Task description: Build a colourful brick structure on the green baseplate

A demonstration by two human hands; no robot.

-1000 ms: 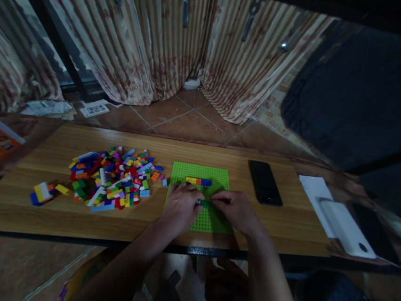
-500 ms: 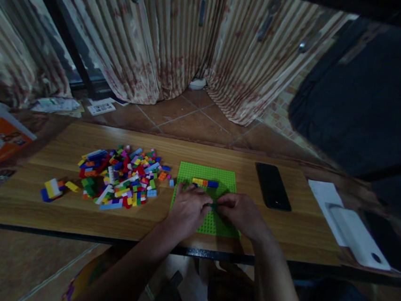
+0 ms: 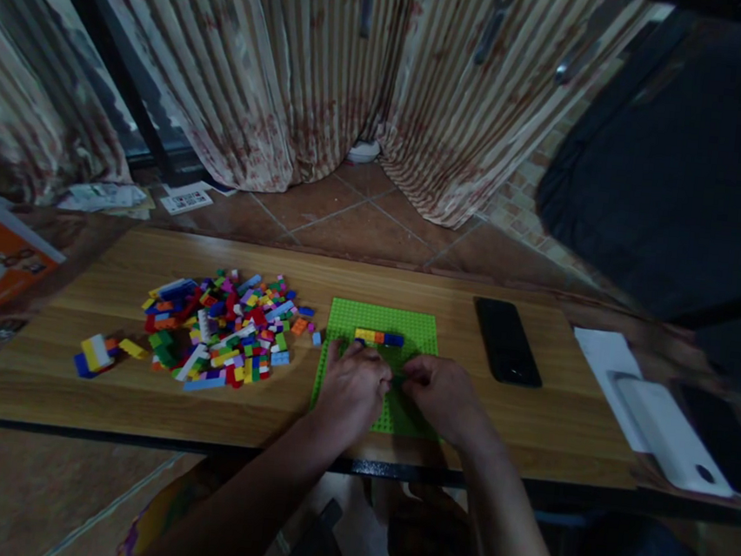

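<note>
Bent over the lime-green, square, studded plastic baseplate (image 3: 380, 316) with the bare left hand (image 3: 355, 386), fingers curled and close together; cannot tell about anything beneath that palm. Held opposite with the bare right hand (image 3: 444, 397), thumb and index finger drawn near each other, just apart from the left; cannot tell, in the shadow, between clamped on a piece and merely close. Just beyond the knuckles, on the plate: a straight row of yellow, orange and blue plastic bricks (image 3: 379, 337). Leftward, on the brown wood-grain table (image 3: 167, 416): a loose heap of many-coloured plastic bricks (image 3: 227, 334). Rightward: a flat black rectangular phone (image 3: 508, 342).
</note>
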